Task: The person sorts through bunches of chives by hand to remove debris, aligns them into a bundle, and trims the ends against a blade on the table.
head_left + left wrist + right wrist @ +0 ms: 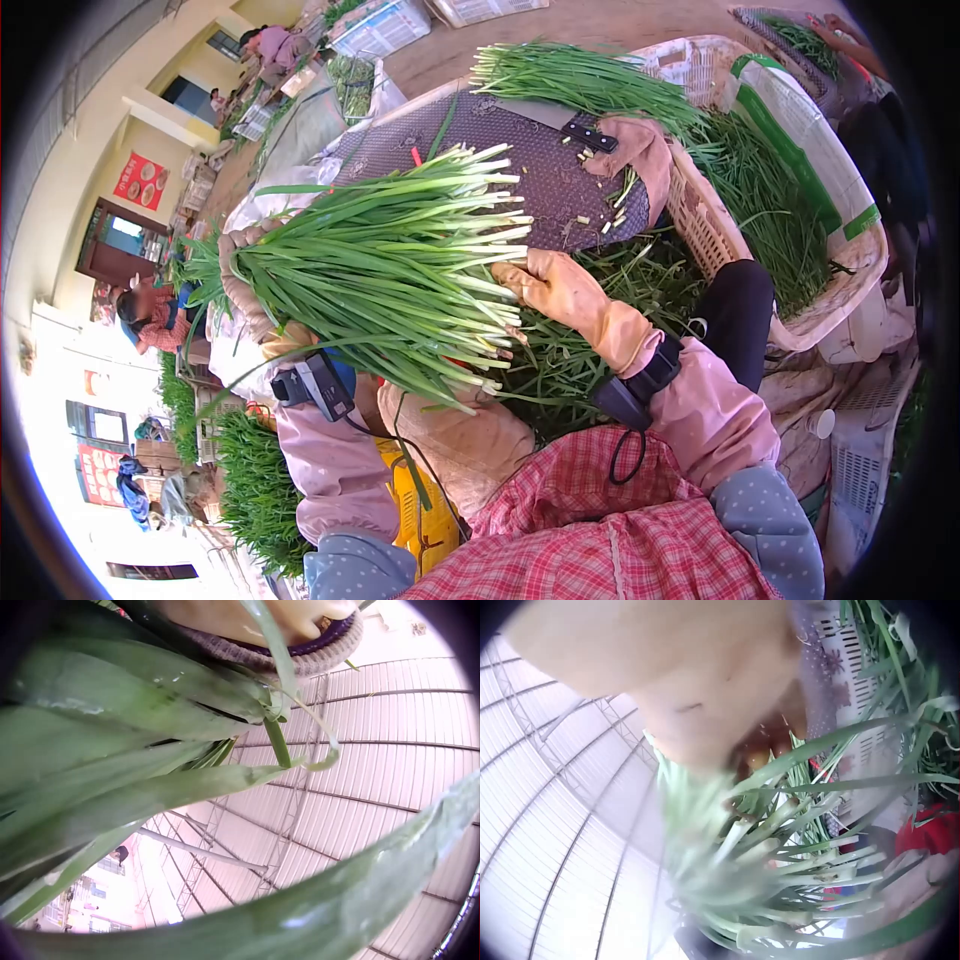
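A big bunch of garlic chives fans out in front of me, green leaves to the left and pale cut ends to the right. My gloved left hand grips it round the leafy part. In the left wrist view, the broad leaves fill much of the picture beside the glove's edge. At the pale ends, my right hand, in an orange rubber glove, holds some stalks with curled fingers. The right wrist view has the stalk ends spreading below that hand, partly blurred.
Behind the bunch, a dark textured mat bears a knife, a brown cloth and another pile of chives. A pale crate with more greens stands at right. Loose leaves lie below my right hand; a yellow crate is below left.
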`<state>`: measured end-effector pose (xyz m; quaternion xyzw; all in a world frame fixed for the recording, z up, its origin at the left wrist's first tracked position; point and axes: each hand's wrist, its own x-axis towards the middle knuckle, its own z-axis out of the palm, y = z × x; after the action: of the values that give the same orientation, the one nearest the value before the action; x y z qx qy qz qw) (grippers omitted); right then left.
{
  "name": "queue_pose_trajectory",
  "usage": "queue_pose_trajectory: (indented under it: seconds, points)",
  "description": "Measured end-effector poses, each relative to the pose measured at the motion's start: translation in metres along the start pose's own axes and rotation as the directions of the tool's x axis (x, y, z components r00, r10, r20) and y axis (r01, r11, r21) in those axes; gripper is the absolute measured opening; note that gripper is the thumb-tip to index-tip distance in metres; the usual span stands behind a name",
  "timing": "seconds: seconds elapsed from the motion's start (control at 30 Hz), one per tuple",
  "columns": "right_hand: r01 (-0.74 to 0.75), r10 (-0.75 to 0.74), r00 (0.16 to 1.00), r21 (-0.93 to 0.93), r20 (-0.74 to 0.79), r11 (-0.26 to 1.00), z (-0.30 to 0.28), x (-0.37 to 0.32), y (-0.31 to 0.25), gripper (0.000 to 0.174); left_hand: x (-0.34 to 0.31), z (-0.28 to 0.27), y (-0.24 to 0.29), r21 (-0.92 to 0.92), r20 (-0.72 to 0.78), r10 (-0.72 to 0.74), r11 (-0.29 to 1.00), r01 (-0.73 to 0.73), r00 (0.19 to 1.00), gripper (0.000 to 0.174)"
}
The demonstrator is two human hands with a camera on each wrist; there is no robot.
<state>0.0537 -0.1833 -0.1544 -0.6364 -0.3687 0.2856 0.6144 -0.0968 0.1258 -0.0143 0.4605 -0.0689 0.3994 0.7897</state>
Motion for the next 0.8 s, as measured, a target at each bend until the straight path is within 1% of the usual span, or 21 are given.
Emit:
queue_pose_trajectory:
  seconds: [0.03,0.1,0.13,0.17,0.23,0.27,0.3,0.33,0.37,0.4,0.43,0.47,0.5,0.53,0.57,0.6,0.63,0.67,0.7,0.77,0.8]
  points:
    - [0.003,-0.003,1.0,-0.002,-0.001,1.0,-0.002,-0.003,-0.001,0.033,0.004,-0.018,-0.001,-0.002,0.002,0.002,1.0,-0.002,1.0,0.022]
    - [0.154,-0.157,0.987,0.072,0.036,0.985,-0.008,-0.014,-0.007,0.031,0.008,-0.048,0.001,0.018,0.155,-0.018,1.0,0.016,0.988,0.02]
    - [0.14,-0.133,0.989,-0.133,0.061,0.981,-0.019,-0.02,-0.02,0.026,0.006,-0.042,-0.001,0.004,0.148,-0.031,1.0,0.031,0.989,0.024]
    - [0.264,-0.256,0.963,-0.107,0.089,0.958,-0.027,-0.026,-0.02,0.023,0.001,-0.027,-0.001,0.008,0.141,-0.027,1.0,0.026,0.99,0.024]
    - [0.116,-0.119,0.985,0.031,0.123,0.993,-0.053,-0.04,0.001,0.019,-0.012,0.004,-0.002,0.053,-0.164,-0.061,0.996,0.07,0.985,0.028]
    - [0.149,-0.121,0.988,-0.418,0.092,0.896,-0.06,-0.047,0.014,0.018,-0.006,-0.012,0.004,0.086,-0.169,-0.033,0.995,0.048,0.985,0.031]
    - [0.135,-0.143,0.988,-0.779,0.059,0.612,-0.062,-0.053,0.024,0.019,-0.005,-0.028,0.005,0.083,-0.164,-0.029,0.996,0.043,0.986,0.031]
    - [0.081,-0.103,0.994,-0.861,0.034,0.502,-0.056,-0.062,0.002,0.022,-0.006,-0.024,0.006,0.068,-0.121,-0.024,0.997,0.032,0.992,0.031]
    - [0.083,-0.105,0.994,-0.86,0.034,0.503,-0.051,-0.061,-0.017,0.022,-0.007,-0.018,0.007,0.054,-0.083,-0.018,0.998,0.022,0.996,0.031]
    - [0.15,-0.197,0.98,-0.675,0.007,0.722,-0.044,-0.058,-0.034,0.026,-0.007,-0.012,0.007,0.115,-0.074,-0.033,0.992,0.041,0.997,0.03]
    - [0.224,-0.272,0.961,-0.435,-0.052,0.872,-0.037,-0.055,-0.045,0.03,-0.007,-0.009,0.005,0.115,-0.074,-0.041,0.992,0.049,0.996,0.03]
    - [0.264,-0.31,0.949,-0.403,-0.052,0.876,-0.029,-0.044,-0.043,0.034,-0.005,-0.006,0.002,0.041,-0.075,-0.077,0.996,0.08,0.994,0.03]
    - [0.261,-0.285,0.958,-0.344,-0.02,0.902,-0.023,-0.028,-0.035,0.03,-0.002,-0.002,-0.002,-0.033,-0.072,-0.112,0.993,0.11,0.991,0.03]
    - [0.184,-0.191,0.982,-0.24,-0.004,0.953,-0.018,-0.013,-0.029,0.03,0.002,0.0,-0.006,-0.096,0.113,-0.146,0.983,0.157,0.983,0.027]
    - [0.101,-0.099,0.995,-0.133,0.026,0.986,-0.011,-0.002,-0.022,0.031,0.007,-0.004,-0.008,-0.095,0.115,-0.147,0.983,0.158,0.982,0.027]
    - [0.133,-0.132,0.991,0.091,-0.024,0.987,-0.001,0.005,-0.011,0.032,0.012,-0.009,-0.007,-0.069,0.041,-0.141,0.987,0.144,0.989,0.026]
    - [0.168,-0.152,0.986,0.309,-0.076,0.936,0.005,0.009,-0.011,0.032,0.013,-0.007,-0.006,-0.041,-0.037,-0.13,0.991,0.129,0.991,0.025]
    - [0.161,-0.155,0.987,0.298,-0.041,0.941,-0.004,0.007,-0.011,0.028,0.012,-0.005,-0.003,-0.04,-0.091,-0.136,0.99,0.133,0.986,0.024]
    - [0.206,-0.227,0.963,-0.153,-0.142,0.967,-0.018,-0.002,-0.014,0.025,0.01,-0.003,0.0,-0.04,-0.093,-0.135,0.99,0.132,0.986,0.024]
    - [0.134,-0.208,0.97,-0.439,-0.124,0.888,-0.044,-0.018,0.006,0.023,0.001,0.013,0.006,-0.041,-0.051,-0.127,0.991,0.125,0.991,0.023]
    - [0.058,-0.095,0.995,-0.542,-0.04,0.839,-0.057,-0.029,0.009,0.025,0.001,0.015,0.008,-0.032,-0.123,-0.095,0.995,0.092,0.988,0.023]
